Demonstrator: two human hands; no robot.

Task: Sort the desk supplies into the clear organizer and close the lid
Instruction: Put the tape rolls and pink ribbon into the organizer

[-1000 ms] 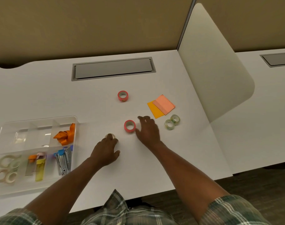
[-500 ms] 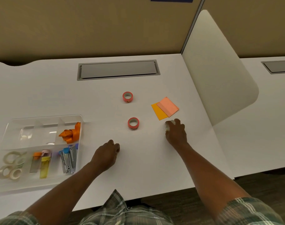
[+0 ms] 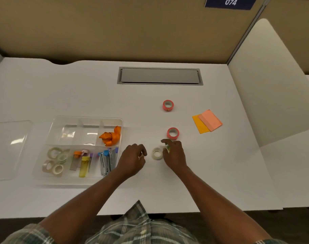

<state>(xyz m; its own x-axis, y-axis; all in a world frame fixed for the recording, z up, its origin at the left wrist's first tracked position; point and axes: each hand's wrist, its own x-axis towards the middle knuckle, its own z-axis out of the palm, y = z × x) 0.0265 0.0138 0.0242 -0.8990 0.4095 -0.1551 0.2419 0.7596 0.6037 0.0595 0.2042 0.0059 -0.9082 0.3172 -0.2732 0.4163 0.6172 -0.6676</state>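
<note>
The right hand point(image 3: 175, 153) pinches what looks like a greenish tape roll point(image 3: 167, 147), the left hand point(image 3: 132, 158) is curled (contents unclear), and the clear tape roll point(image 3: 157, 153) between them could get knocked rolling.

White desk point(image 3: 79, 95): organizer point(image 3: 57, 180), lid point(image 3: 2, 152), tape rolls point(image 3: 168, 105), sticky notes point(image 3: 207, 123).

Plenty of open white surface point(image 3: 79, 95) along the back and left, nothing there except the flush grey metal cable hatch point(image 3: 160, 76), which wouldn't block anything. The clear plastic organizer tray point(image 3: 87, 118) sits just left of the left hand point(image 3: 132, 160), and its walls are the main thing to get over. A clear tape roll point(image 3: 157, 153) lies in the narrow gap between both hands. Just beyond the right hand point(image 3: 175, 154) stands a pink tape roll point(image 3: 173, 133), with a second pink tape roll point(image 3: 168, 105) further back. Orange and pink sticky notes point(image 3: 207, 123) lie flat to the right, and the rounded beige divider panel point(image 3: 273, 81) walls off that side.
</note>
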